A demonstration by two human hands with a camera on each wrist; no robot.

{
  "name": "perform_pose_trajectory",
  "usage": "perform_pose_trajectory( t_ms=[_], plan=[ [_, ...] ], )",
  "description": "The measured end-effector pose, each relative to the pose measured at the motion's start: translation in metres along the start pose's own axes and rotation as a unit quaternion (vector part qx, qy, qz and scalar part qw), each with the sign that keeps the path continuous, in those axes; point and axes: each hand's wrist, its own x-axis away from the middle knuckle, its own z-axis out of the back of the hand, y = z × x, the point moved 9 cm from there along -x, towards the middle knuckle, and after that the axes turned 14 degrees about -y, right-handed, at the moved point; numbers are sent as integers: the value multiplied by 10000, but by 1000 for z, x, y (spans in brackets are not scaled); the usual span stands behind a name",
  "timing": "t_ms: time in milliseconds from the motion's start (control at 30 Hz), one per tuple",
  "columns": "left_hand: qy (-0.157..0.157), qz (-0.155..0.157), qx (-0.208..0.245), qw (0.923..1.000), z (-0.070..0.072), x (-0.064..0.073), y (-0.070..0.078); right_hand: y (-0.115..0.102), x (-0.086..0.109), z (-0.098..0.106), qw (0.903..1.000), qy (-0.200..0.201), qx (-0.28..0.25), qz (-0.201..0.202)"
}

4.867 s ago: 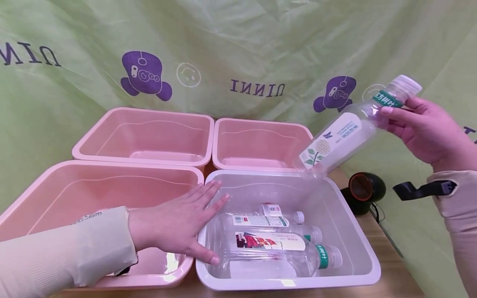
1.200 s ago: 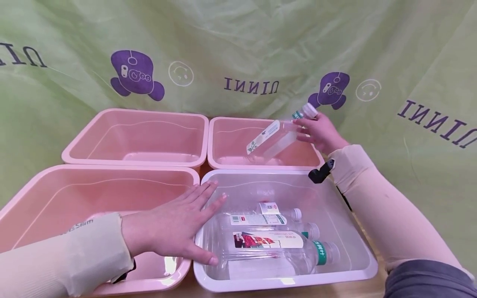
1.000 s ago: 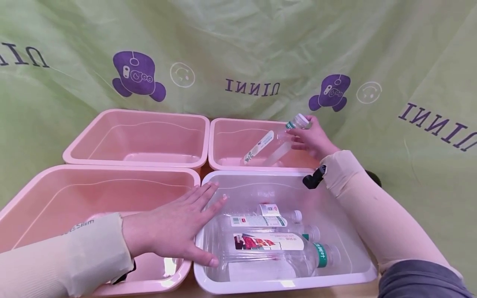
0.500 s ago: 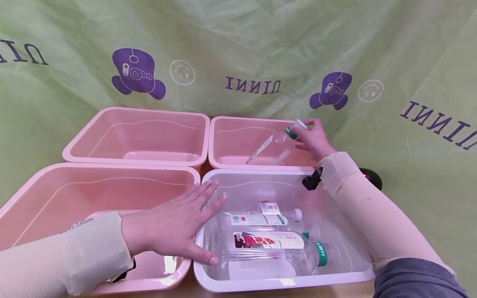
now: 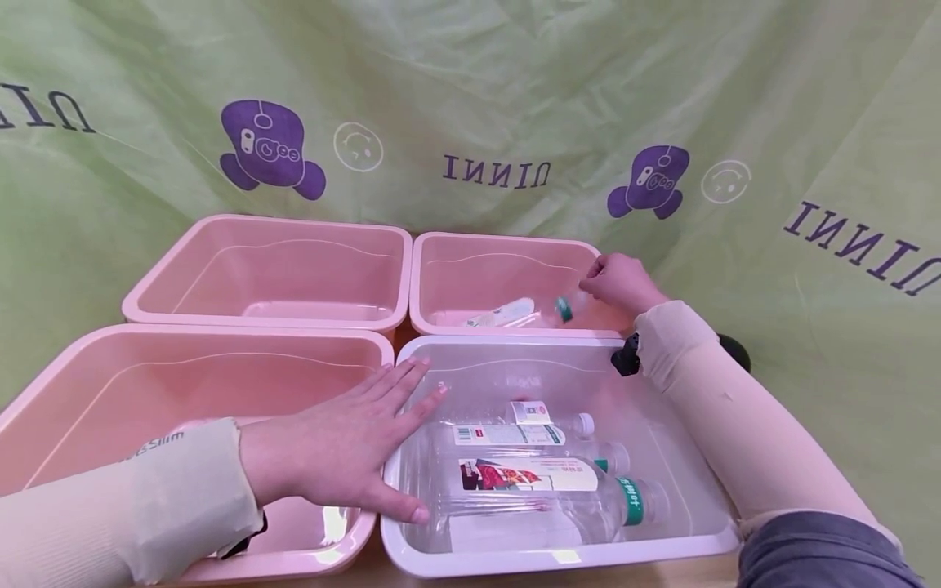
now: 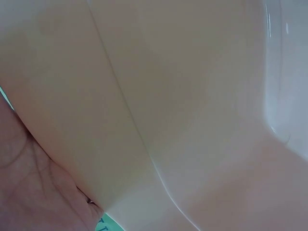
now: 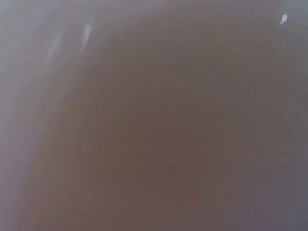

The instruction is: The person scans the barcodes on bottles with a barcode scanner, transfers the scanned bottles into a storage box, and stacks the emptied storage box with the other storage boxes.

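Note:
My left hand (image 5: 341, 453) lies with its fingers spread over the left rim of the light grey tub (image 5: 662, 549). Clear plastic bottles with white labels lie in that tub, the nearest being a bottle (image 5: 606, 510) with a green neck band. Over the right end of the back right pink tub (image 5: 507, 238) is my right hand (image 5: 625, 282), its fingers loosely curled. Just below its fingertips a clear bottle (image 5: 507, 314) lies tilted low in the tub, its neck blurred. The left wrist view catches part of my left hand (image 6: 43, 178) against a smooth tub wall.
Two more pink tubs stand on the left, a back tub (image 5: 272, 320) and a larger front tub (image 5: 243, 331). Behind them hangs a green printed cloth (image 5: 412, 73). A dark round object (image 5: 735, 351) shows behind my right forearm. The right wrist view is a blurred close surface.
My right hand has carried the bottle from the right over to the back right tub and let it go. The bottle has dropped and tipped flatter. My left hand stays put.

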Motion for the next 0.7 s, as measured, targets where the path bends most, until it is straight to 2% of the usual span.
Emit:
perform_pose_trajectory(
  t_ms=[67, 167, 400, 700],
  plan=[
    [-19, 0, 15, 10000, -1, 0, 0, -9, -3, -6, 9985, -208, 470, 189],
    [-54, 4, 20, 10000, -1, -1, 0, -15, -6, -13, 9965, -466, 604, 330],
    [-48, 73, 20, 10000, -1, 0, -2, -22, -2, -16, 9959, -711, 235, 513],
    [11, 17, 20, 10000, 0, 0, -2, -32, 18, -14, 9903, -1039, -591, 707]
  ],
)
